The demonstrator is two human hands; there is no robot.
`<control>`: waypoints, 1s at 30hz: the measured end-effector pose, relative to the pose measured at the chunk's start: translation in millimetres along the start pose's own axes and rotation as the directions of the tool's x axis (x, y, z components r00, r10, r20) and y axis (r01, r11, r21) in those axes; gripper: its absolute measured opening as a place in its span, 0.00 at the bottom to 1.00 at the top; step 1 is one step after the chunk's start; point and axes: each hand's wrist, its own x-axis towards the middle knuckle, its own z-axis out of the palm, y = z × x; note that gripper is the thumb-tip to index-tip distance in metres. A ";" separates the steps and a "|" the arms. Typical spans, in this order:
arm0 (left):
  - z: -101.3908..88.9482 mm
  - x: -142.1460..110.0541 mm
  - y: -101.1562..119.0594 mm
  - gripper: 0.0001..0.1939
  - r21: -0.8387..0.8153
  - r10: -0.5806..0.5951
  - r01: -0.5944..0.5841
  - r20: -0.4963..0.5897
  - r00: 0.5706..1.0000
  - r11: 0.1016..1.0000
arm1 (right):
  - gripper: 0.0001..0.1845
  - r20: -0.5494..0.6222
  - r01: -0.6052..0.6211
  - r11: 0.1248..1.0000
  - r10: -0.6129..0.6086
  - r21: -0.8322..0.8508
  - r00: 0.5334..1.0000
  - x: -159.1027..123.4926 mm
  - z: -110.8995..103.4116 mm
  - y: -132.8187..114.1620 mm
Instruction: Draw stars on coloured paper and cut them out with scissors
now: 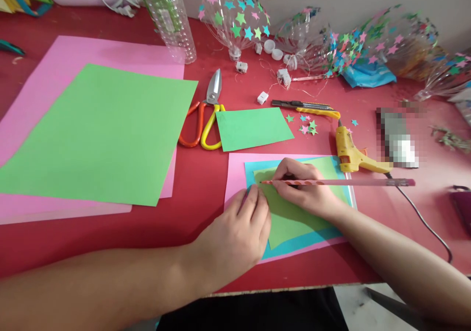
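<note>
My right hand (pixel 300 186) is closed around a pink pencil (pixel 353 182), whose tip touches the left part of a light green sheet (pixel 294 223). Bent and bunched, the fingers of my left hand (pixel 243 228) press down at that sheet's left edge, close to the pencil tip. Whatever may lie under those fingertips is hidden. Beneath the green sheet are a blue sheet (pixel 268 252) and a pink sheet (pixel 235 174), stacked at the table's front edge. A smaller green paper (pixel 255 129) lies just beyond the stack, overlapping the scissors (pixel 208 115).
Large green (pixel 103 134) and pink sheets (pixel 69 51) lie at left. A yellow glue gun (pixel 348 151), cutter knife (pixel 309 107) and loose paper stars (pixel 309 127) sit beyond my right hand. Behind stand a plastic bottle (pixel 169 21) and several star-covered clear plastic pieces (pixel 235 19).
</note>
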 end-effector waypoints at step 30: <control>-1.3 1.0 -1.0 0.18 -0.027 0.004 -0.005 -0.020 1.000 1.000 | 0.09 -0.039 -0.033 0.999 0.033 0.006 0.999 0.9 -0.5 -2.7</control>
